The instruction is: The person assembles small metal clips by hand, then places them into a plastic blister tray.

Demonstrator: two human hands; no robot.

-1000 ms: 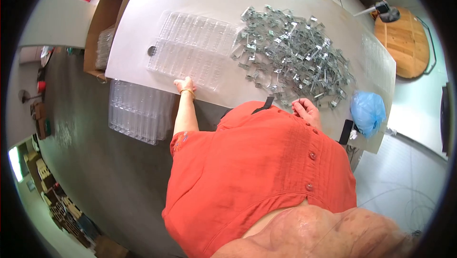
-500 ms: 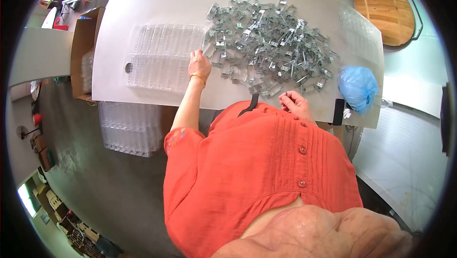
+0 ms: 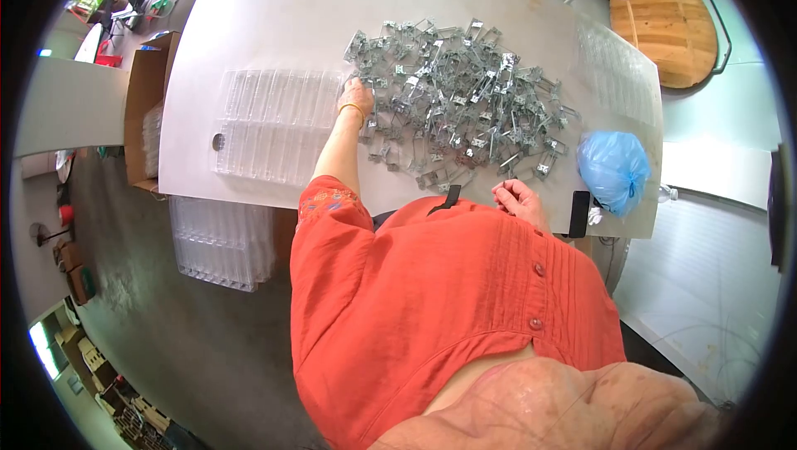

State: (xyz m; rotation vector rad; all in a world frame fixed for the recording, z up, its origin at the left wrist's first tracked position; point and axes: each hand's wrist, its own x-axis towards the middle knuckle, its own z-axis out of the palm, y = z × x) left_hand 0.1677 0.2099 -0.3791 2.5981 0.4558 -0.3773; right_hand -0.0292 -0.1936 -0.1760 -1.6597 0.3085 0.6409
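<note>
My left hand [image 3: 356,96] reaches to the left edge of a heap of small metal brackets [image 3: 465,89], beside the right end of a clear plastic tray [image 3: 278,126]. Its fingertips are hidden against the brackets, so its grip cannot be made out. Near the table's front edge my right hand [image 3: 516,199] is closed, fingers bent together, just below the heap. What it holds, if anything, is too small to name. The tray's long compartments look empty.
The white table [image 3: 274,2] also bears a blue plastic bag [image 3: 614,172], a black strip [image 3: 579,214] and clear trays [image 3: 616,68] at the right. Stacked clear trays [image 3: 222,242] stand below the front left edge. A cardboard box [image 3: 141,118] is at the left.
My left hand has moved up and right from the tray's edge to the brackets. My right hand stays near the front edge. The camera view has shifted slightly.
</note>
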